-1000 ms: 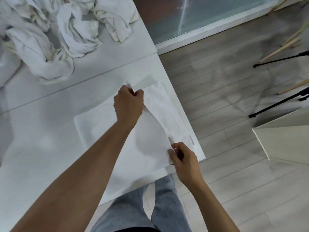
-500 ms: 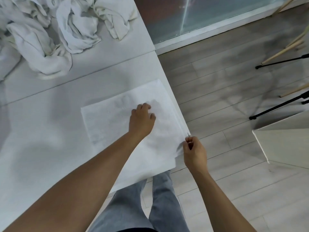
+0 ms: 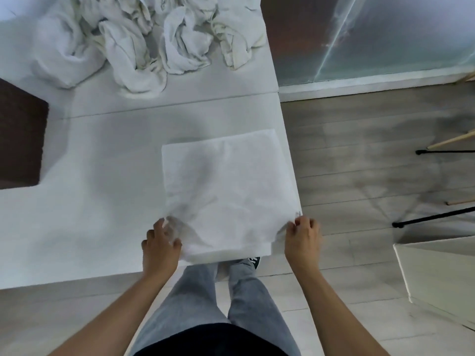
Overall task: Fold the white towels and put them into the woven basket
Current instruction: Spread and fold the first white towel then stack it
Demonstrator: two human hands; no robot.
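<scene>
Home laundry room: towel pile (image 3: 144, 39), table (image 3: 102, 201).

The pile of crumpled towels (image 3: 144, 39) runs off the top edge (count unclear); the folded towel (image 3: 226, 191) hides both hands' fingertips

A white surface (image 3: 108, 176) stands on grey wood-plank floor (image 3: 359, 176). A frosted glass panel (image 3: 385, 34) with white baseboard (image 3: 359, 86) lies beyond; black tripod legs (image 3: 434, 218) stand at right.

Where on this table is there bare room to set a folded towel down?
Bare table lies left of the towel, and a strip runs between it and the crumpled pile. The far end is crowded; the towel reaches the right edge.
</scene>
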